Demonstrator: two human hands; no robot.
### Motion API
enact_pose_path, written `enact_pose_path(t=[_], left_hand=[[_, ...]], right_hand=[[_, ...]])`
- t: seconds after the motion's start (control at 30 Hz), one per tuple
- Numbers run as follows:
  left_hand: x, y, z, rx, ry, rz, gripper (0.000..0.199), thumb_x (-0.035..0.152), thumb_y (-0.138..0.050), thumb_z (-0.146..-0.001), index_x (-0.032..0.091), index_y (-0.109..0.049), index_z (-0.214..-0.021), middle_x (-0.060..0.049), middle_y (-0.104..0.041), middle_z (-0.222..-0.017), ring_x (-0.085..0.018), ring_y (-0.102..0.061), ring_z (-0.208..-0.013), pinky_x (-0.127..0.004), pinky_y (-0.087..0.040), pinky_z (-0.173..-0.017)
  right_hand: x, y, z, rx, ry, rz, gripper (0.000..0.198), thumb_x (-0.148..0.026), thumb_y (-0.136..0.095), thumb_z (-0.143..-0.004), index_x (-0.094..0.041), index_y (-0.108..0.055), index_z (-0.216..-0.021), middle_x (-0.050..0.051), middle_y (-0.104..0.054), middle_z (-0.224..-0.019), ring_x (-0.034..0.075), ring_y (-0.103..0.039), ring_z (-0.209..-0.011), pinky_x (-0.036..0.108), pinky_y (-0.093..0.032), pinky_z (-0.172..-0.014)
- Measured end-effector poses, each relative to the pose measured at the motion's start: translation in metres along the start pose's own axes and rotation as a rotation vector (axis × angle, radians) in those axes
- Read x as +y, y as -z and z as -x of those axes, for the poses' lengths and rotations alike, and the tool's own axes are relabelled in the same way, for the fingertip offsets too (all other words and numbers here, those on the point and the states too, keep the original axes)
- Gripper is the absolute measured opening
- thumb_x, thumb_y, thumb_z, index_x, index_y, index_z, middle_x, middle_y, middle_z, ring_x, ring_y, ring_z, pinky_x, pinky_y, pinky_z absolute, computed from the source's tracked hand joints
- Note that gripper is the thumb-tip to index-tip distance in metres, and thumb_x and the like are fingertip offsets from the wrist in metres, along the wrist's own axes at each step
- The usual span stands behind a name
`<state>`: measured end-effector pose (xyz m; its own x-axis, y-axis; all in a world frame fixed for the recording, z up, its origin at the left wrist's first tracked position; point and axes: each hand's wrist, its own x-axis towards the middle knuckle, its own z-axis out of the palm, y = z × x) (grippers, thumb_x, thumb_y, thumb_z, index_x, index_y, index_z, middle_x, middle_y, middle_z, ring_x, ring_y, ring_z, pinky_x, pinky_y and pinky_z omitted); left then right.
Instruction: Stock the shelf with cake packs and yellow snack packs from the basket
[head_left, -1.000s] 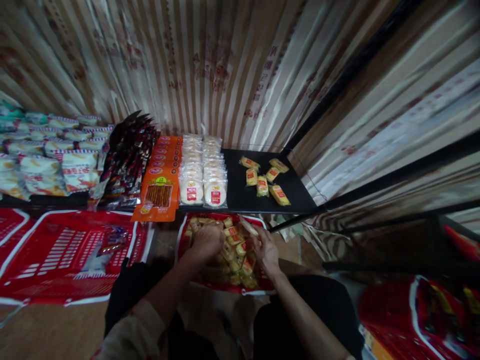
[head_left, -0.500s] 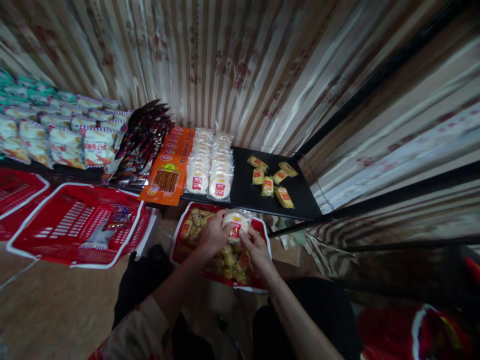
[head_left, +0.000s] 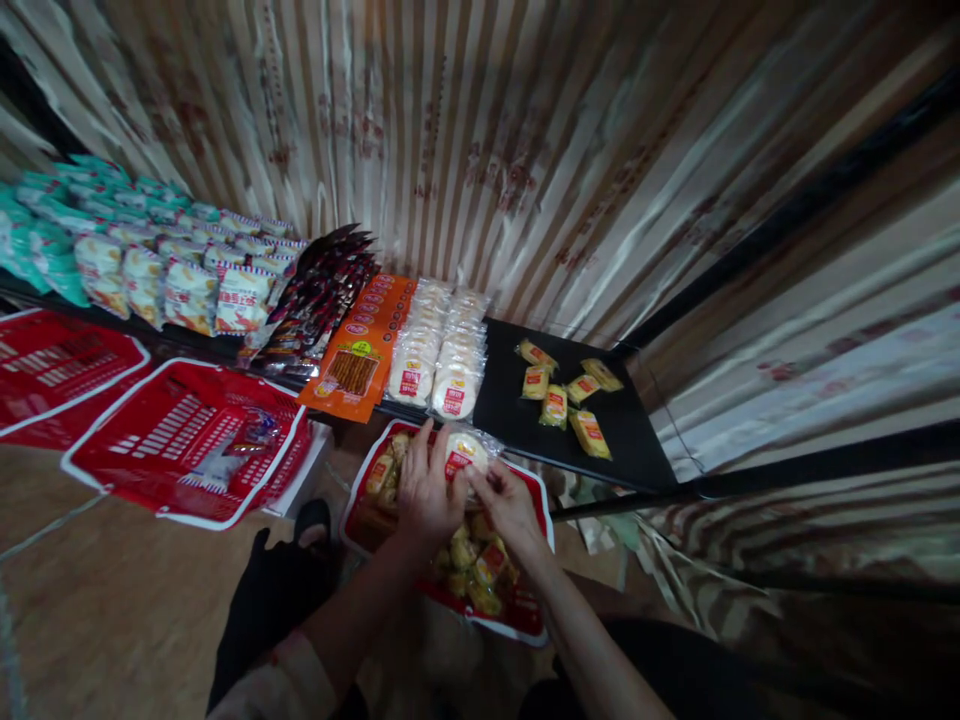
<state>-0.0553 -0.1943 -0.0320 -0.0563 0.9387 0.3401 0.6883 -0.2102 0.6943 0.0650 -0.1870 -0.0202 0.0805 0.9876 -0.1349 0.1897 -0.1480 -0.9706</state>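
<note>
A round white rice cracker in a clear wrapper, with a red label, is held up over a red basket with a white rim. My left hand grips its left edge, the thumb at the lower side and the fingers stretched toward the shelf. At its lower right edge, my right hand pinches the wrapper between thumb and fingers. Small yellow wrapped snacks fill the basket below, partly covered by my hands and forearms. Two rows of similar wrapped rice crackers stand on the shelf just ahead.
On the black shelf, several yellow wrapped snacks lie at the right. An orange snack bag, dark packets and white snack bags line the left. Another red basket stands on the floor at left. Black metal poles frame the right.
The view has shifted, so the shelf sits lower and farther right. The rice cracker remains between my hands; my left fingers are now stretched farther toward the shelf.
</note>
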Motion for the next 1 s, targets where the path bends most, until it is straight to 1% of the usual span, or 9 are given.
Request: enact_pose_path(t=[0.13, 0.33, 0.4, 0.47, 0.53, 0.6, 0.73, 0.83, 1.0], left_hand=[[-0.002, 0.0, -0.005, 0.082, -0.153, -0.058, 0.065, 0.033, -0.049, -0.079, 0.011, -0.032, -0.137, -0.019, -0.024, -0.146, -0.031, -0.021, -0.136, -0.046, -0.029, -0.107], [-0.012, 0.0, -0.026, 0.286, -0.157, -0.061, 0.056, 0.026, -0.05, -0.079, 0.011, -0.039, -0.132, -0.021, -0.025, -0.144, -0.031, -0.029, -0.132, -0.048, -0.034, -0.102], [-0.016, 0.003, -0.035, 0.347, -0.172, -0.06, 0.053, 0.025, -0.051, -0.078, 0.011, -0.042, -0.129, -0.022, -0.03, -0.141, -0.031, -0.032, -0.131, -0.046, -0.035, -0.101], [-0.022, 0.005, -0.045, 0.392, -0.169, -0.071, 0.052, 0.023, -0.053, -0.077, 0.011, -0.044, -0.127, -0.021, -0.034, -0.139, -0.03, -0.034, -0.13, -0.046, -0.035, -0.101], [-0.03, 0.005, -0.053, 0.41, -0.146, -0.093, 0.053, 0.021, -0.053, -0.075, 0.011, -0.045, -0.126, -0.021, -0.035, -0.138, -0.031, -0.035, -0.129, -0.045, -0.035, -0.101], [-0.037, 0.005, -0.062, 0.415, -0.127, -0.12, 0.055, 0.019, -0.053, -0.073, 0.01, -0.045, -0.127, -0.021, -0.035, -0.138, -0.031, -0.035, -0.129, -0.045, -0.034, -0.101], [-0.048, 0.002, -0.078, 0.419, -0.109, -0.18, 0.057, 0.019, -0.053, -0.073, 0.008, -0.044, -0.128, -0.022, -0.036, -0.138, -0.032, -0.034, -0.13, -0.045, -0.035, -0.101], [-0.05, -0.002, -0.086, 0.407, -0.125, -0.221, 0.055, 0.021, -0.053, -0.075, 0.008, -0.044, -0.128, -0.023, -0.035, -0.139, -0.033, -0.033, -0.13, -0.046, -0.036, -0.1], [-0.053, -0.013, -0.095, 0.399, -0.122, -0.288, 0.046, 0.03, -0.05, -0.084, 0.007, -0.049, -0.123, -0.025, -0.037, -0.138, -0.034, -0.033, -0.131, -0.049, -0.036, -0.099]], right_hand=[[-0.025, -0.016, -0.019, -0.058, 0.088, -0.017, 0.037, -0.052, -0.062, -0.071, -0.017, -0.063, -0.084, -0.001, -0.06, -0.07, 0.013, -0.052, -0.063, 0.024, -0.043, -0.059], [-0.029, -0.032, -0.038, -0.141, 0.173, 0.11, 0.037, -0.051, -0.054, -0.079, -0.017, -0.064, -0.085, 0.0, -0.061, -0.07, 0.013, -0.053, -0.062, 0.024, -0.045, -0.058], [-0.027, -0.033, -0.043, -0.069, 0.236, 0.175, 0.037, -0.05, -0.052, -0.081, -0.017, -0.064, -0.093, 0.003, -0.064, -0.081, 0.015, -0.057, -0.07, 0.027, -0.048, -0.064], [-0.027, -0.031, -0.05, 0.078, 0.359, 0.28, 0.037, -0.048, -0.05, -0.083, -0.019, -0.063, -0.103, 0.007, -0.064, -0.101, 0.019, -0.058, -0.09, 0.033, -0.049, -0.08], [-0.026, -0.028, -0.06, 0.227, 0.482, 0.426, 0.038, -0.045, -0.048, -0.085, -0.02, -0.06, -0.11, 0.01, -0.058, -0.118, 0.022, -0.051, -0.11, 0.04, -0.041, -0.096], [-0.025, -0.024, -0.072, 0.298, 0.544, 0.573, 0.042, -0.044, -0.044, -0.087, -0.019, -0.056, -0.118, 0.012, -0.05, -0.129, 0.024, -0.042, -0.122, 0.045, -0.034, -0.102], [-0.02, -0.019, -0.098, 0.269, 0.578, 0.772, 0.052, -0.045, -0.04, -0.089, -0.019, -0.042, -0.134, 0.014, -0.028, -0.146, 0.027, -0.025, -0.133, 0.049, -0.031, -0.104], [-0.014, -0.02, -0.113, 0.245, 0.609, 0.863, 0.052, -0.044, -0.039, -0.089, -0.022, -0.038, -0.136, 0.011, -0.016, -0.151, 0.029, -0.018, -0.136, 0.051, -0.029, -0.104], [-0.004, -0.023, -0.123, 0.244, 0.605, 0.893, 0.051, -0.044, -0.037, -0.091, -0.022, -0.038, -0.136, 0.011, -0.02, -0.15, 0.028, -0.023, -0.134, 0.049, -0.031, -0.103]])
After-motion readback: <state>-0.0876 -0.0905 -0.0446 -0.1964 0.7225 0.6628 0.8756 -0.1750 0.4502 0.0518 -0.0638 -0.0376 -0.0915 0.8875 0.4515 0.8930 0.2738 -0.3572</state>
